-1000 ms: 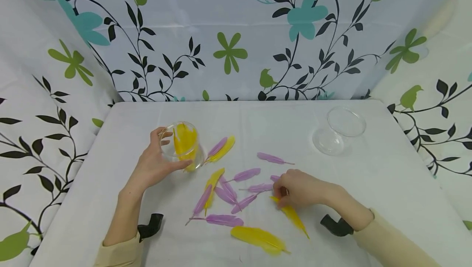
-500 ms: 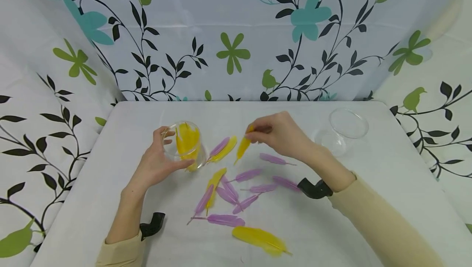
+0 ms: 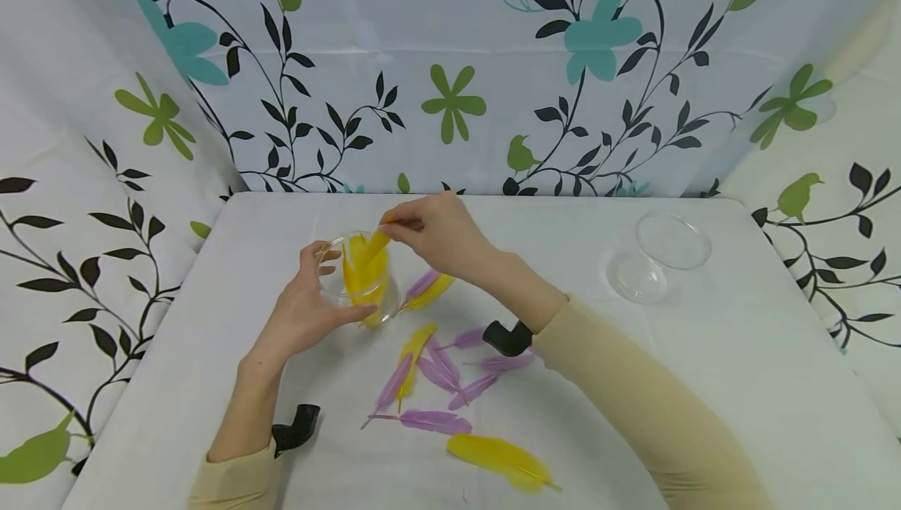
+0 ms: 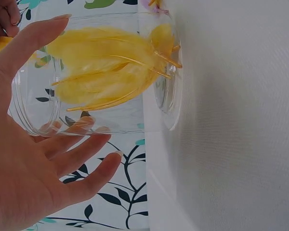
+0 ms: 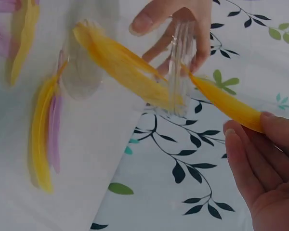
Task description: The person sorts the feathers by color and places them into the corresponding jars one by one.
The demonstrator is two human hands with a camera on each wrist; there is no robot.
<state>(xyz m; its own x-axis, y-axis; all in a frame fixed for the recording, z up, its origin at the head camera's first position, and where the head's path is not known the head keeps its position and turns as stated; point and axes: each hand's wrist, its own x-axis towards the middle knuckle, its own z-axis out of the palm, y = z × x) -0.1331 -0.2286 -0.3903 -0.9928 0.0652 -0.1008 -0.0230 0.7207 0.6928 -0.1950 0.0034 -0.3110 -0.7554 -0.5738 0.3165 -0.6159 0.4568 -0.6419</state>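
Note:
My left hand (image 3: pixel 303 310) holds a clear glass jar (image 3: pixel 338 287) at the table's left, thumb on the near side and fingers round the far side. Several yellow feathers (image 4: pixel 101 57) stand inside the jar. Above its mouth, my right hand (image 3: pixel 446 240) pinches another yellow feather (image 5: pixel 226 101) between thumb and fingers, and its quill end is at the rim. Just right of the jar lie a yellow feather (image 5: pixel 38 134) and a purple feather (image 5: pixel 54 134) side by side.
Several purple feathers (image 3: pixel 436 421) and a yellow feather (image 3: pixel 415 353) are scattered mid-table. A large yellow feather (image 3: pixel 500 459) lies nearest the front. At the back right stands a second clear glass jar (image 3: pixel 637 275). A patterned curtain (image 3: pixel 493 142) hangs behind the table.
My right hand has picked a yellow feather off the table and carried it left, up to the jar's mouth. The left hand has stayed on the jar.

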